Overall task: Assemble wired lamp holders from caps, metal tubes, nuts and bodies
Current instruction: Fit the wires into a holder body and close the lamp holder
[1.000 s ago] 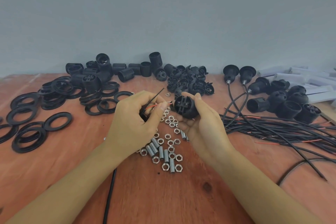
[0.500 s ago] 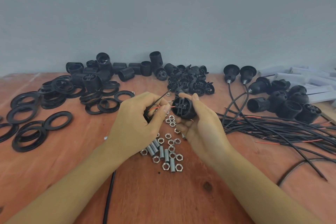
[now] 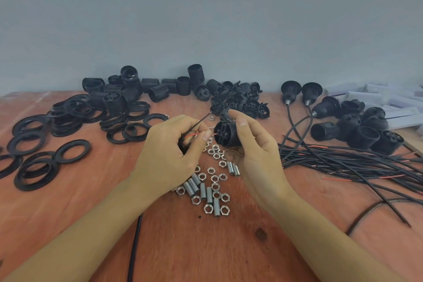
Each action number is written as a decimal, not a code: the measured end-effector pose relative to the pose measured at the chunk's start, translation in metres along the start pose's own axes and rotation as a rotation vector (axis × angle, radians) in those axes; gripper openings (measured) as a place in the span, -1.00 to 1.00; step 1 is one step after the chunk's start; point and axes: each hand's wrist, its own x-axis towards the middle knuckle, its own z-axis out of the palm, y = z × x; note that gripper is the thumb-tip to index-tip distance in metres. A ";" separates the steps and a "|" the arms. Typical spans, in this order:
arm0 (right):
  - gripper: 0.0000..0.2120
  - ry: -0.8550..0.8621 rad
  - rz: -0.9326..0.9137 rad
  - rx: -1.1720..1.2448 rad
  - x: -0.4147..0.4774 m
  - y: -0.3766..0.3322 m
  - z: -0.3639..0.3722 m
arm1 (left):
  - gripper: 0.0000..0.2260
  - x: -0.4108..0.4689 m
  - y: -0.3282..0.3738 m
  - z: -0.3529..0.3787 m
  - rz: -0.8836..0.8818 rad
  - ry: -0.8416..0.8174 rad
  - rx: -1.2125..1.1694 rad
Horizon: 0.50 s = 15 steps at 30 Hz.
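Observation:
My right hand (image 3: 256,151) grips a black lamp holder body (image 3: 225,133), its slotted end turned towards my left hand. My left hand (image 3: 169,149) pinches the red and black wire ends (image 3: 194,131) of a black cable (image 3: 135,245) that runs down under my left forearm. The red tip sits right at the body's end face. A part in my left palm is mostly hidden. Loose nuts (image 3: 212,190) and short metal tubes (image 3: 194,186) lie on the table below both hands.
Black rings (image 3: 39,144) are spread at the left. Threaded bodies (image 3: 128,89) and caps (image 3: 240,101) are piled at the back by the wall. Wired holders (image 3: 357,126) and a bundle of cables (image 3: 354,162) fill the right. White boxes (image 3: 377,98) stand far right.
My right hand has lifted and turned the body so its end face meets the wires. My left hand has brought the red wire tip up to that face.

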 end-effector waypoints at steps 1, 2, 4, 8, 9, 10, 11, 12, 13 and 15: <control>-0.55 0.000 -0.005 0.007 -0.001 -0.001 0.000 | -0.90 -0.001 0.000 0.000 0.007 -0.009 -0.005; -0.56 -0.002 -0.007 0.018 -0.001 -0.001 0.000 | -0.89 -0.002 -0.001 0.001 0.021 -0.021 -0.007; -0.60 -0.011 -0.008 0.041 0.000 -0.004 0.000 | -0.89 -0.003 -0.001 0.004 0.039 -0.035 -0.014; -0.69 0.006 -0.139 -0.136 0.011 -0.018 -0.012 | -0.91 -0.003 -0.004 0.006 0.025 -0.005 -0.028; -0.70 0.046 -0.203 -0.253 0.018 -0.023 -0.020 | -0.92 -0.003 -0.005 0.005 0.027 -0.008 -0.020; -0.69 0.109 -0.269 -0.391 0.026 -0.028 -0.031 | -0.92 -0.004 -0.007 0.005 0.028 -0.015 -0.012; -0.68 0.189 -0.329 -0.538 0.036 -0.033 -0.044 | -0.92 -0.005 -0.009 0.005 0.026 -0.021 -0.003; -0.66 0.270 -0.369 -0.677 0.046 -0.037 -0.058 | -0.92 -0.005 -0.010 0.006 0.024 -0.028 0.005; -0.65 0.338 -0.385 -0.803 0.055 -0.040 -0.073 | -0.91 -0.006 -0.012 0.006 0.023 -0.035 0.011; -0.63 0.407 -0.341 -1.028 0.070 -0.041 -0.103 | -0.90 -0.007 -0.014 0.007 0.023 -0.045 0.014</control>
